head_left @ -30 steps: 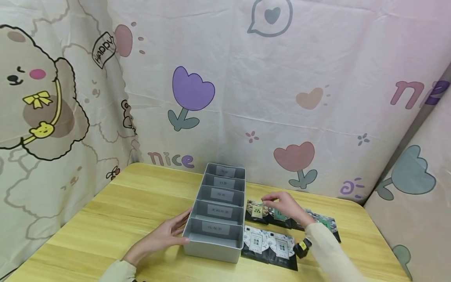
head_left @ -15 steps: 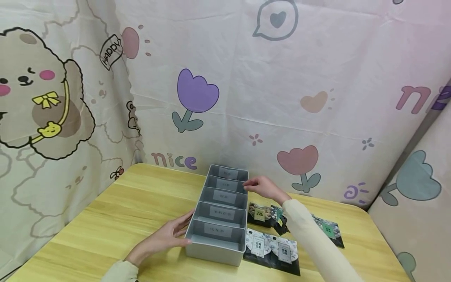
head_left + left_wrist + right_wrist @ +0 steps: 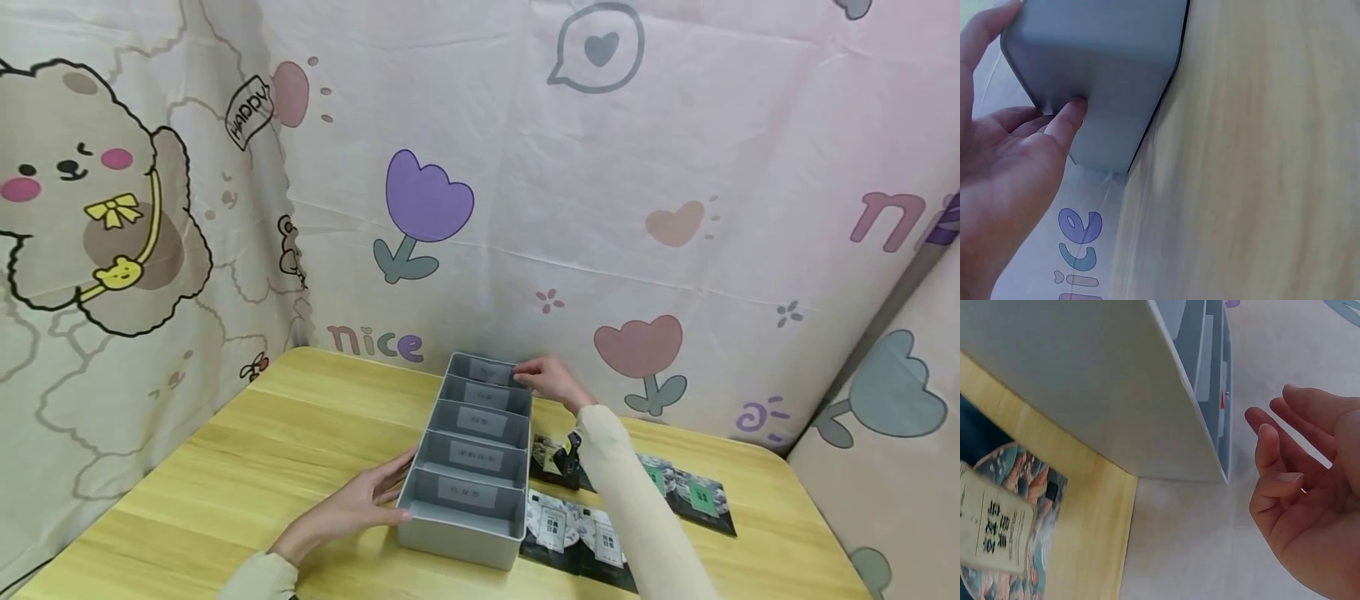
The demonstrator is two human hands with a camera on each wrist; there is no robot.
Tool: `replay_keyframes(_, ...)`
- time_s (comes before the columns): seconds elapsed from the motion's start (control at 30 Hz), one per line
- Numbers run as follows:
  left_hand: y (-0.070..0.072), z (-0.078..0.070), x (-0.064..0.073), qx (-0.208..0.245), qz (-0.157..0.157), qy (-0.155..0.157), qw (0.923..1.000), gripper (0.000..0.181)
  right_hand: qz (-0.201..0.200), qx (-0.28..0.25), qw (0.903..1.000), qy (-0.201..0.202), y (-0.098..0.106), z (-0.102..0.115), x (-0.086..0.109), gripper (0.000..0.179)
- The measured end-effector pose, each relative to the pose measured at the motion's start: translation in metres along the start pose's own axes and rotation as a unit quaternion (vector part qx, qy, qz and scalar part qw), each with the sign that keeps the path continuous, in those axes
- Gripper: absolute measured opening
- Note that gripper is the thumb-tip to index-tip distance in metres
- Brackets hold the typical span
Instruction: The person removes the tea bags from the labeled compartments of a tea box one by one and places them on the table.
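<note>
A long grey storage box (image 3: 461, 543) with several labelled compartments stands on the table. My left hand (image 3: 351, 507) holds its near left corner, the thumb at the front corner and the fingers on the side wall. In the left wrist view that hand (image 3: 1019, 153) presses fingertips against the grey wall. My right hand (image 3: 551, 379) is at the right rim of the farthest compartment. In the right wrist view this hand (image 3: 1310, 469) has loosely bent fingers with nothing between them, a little apart from the box (image 3: 1097, 394).
Right of the box lie flat black packets with printed fronts: a patterned packet (image 3: 550, 529) in the near row, a green-labelled packet (image 3: 702, 497) at the far right, and several more partly under my right sleeve (image 3: 626, 492). A printed curtain (image 3: 510, 208) hangs behind the table (image 3: 330, 417).
My right hand has moved left and away from above the packets, past the second-farthest compartment to the farthest one. My left hand stays on the box. The head view shifts slightly.
</note>
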State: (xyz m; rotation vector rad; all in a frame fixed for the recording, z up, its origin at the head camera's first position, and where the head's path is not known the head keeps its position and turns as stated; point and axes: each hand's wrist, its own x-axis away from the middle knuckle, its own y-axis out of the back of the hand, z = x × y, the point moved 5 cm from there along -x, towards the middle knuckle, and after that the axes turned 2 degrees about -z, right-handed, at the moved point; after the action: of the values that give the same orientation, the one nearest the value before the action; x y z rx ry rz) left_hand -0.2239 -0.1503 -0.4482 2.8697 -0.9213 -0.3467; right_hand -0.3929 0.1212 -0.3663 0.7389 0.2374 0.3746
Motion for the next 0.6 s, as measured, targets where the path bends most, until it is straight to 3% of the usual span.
replay_keyframes(0.23, 0.000, 0.001, 0.000, 0.001, 0.001, -0.005, 1.0000, 0.083, 0.016, -0.030, 0.9993, -0.017, -0.012, -0.002, -0.011, 0.033)
replay_keyframes(0.6, 0.001, 0.001, 0.000, -0.001, -0.005, -0.008, 1.0000, 0.084, 0.004, 0.006, 0.9999, 0.009, -0.021, -0.007, -0.012, 0.025)
